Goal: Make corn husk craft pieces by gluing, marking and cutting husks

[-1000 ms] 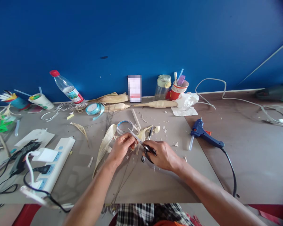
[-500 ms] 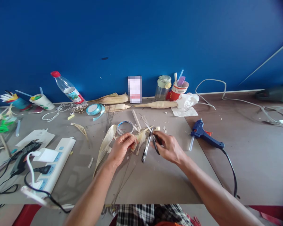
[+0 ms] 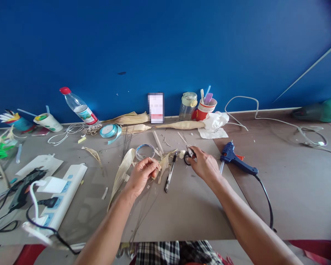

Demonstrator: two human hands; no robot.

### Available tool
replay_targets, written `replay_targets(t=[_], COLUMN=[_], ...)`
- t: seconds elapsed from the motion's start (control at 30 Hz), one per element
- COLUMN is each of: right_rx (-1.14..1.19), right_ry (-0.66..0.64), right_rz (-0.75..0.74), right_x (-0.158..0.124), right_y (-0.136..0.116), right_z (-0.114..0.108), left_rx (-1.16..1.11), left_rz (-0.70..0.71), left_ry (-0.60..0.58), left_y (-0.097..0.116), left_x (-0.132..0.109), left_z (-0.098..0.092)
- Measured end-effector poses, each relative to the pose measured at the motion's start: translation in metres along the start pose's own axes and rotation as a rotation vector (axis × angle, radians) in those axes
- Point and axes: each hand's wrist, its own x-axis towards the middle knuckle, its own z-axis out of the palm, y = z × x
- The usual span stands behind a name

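Observation:
My left hand (image 3: 145,173) is closed in a pinch, with a small pale piece of corn husk (image 3: 159,168) just showing at its fingertips. Crumpled corn husk (image 3: 163,164) lies just right of those fingers, and a longer husk strip (image 3: 123,168) curves to their left. My right hand (image 3: 205,162) is closed on black-handled scissors (image 3: 187,158), low at the table; the blades are partly hidden. Between my hands lies a pen (image 3: 170,175). Behind my left hand is a tape roll (image 3: 145,151).
A blue glue gun (image 3: 233,156) lies right of my right hand, its cord trailing forward. Left are a power strip (image 3: 68,186) and a black glue gun (image 3: 27,184). A bottle (image 3: 82,110), ribbon spool (image 3: 108,131), jar (image 3: 188,105) and paper cups (image 3: 205,110) line the wall.
My right hand has moved right with the scissors, away from my left hand and the pen, and lowered them toward the table. My left hand keeps its pinch in nearly the same place.

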Motion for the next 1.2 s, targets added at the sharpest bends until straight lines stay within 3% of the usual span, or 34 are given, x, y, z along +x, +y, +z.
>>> replay_targets(t=[0.37, 0.7, 0.8, 0.87, 1.03, 1.2], right_rx=[-0.107, -0.001, 0.179, 0.418, 1.064, 1.148], right_ry=[0.026, 0.066, 0.141, 0.141, -0.097, -0.232], right_rz=[-0.055, 0.054, 0.112, 0.107, -0.046, -0.166], right_x=[0.002, 0.01, 0.013, 0.012, -0.007, -0.029], right_y=[-0.004, 0.0, 0.003, 0.002, -0.018, -0.043], right_z=[0.003, 0.01, 0.011, 0.01, 0.007, 0.009], left_rx=[-0.062, 0.016, 0.047, 0.069, 0.083, 0.007], left_rz=[-0.086, -0.046, -0.013, 0.007, 0.024, 0.013], left_ry=[0.014, 0.09, 0.102, 0.115, 0.155, 0.16], left_y=[-0.003, -0.001, -0.005, -0.008, -0.007, -0.003], left_x=[0.002, 0.0, 0.001, 0.002, 0.002, 0.001], left_z=[-0.002, 0.004, 0.002, 0.0, 0.001, 0.003])
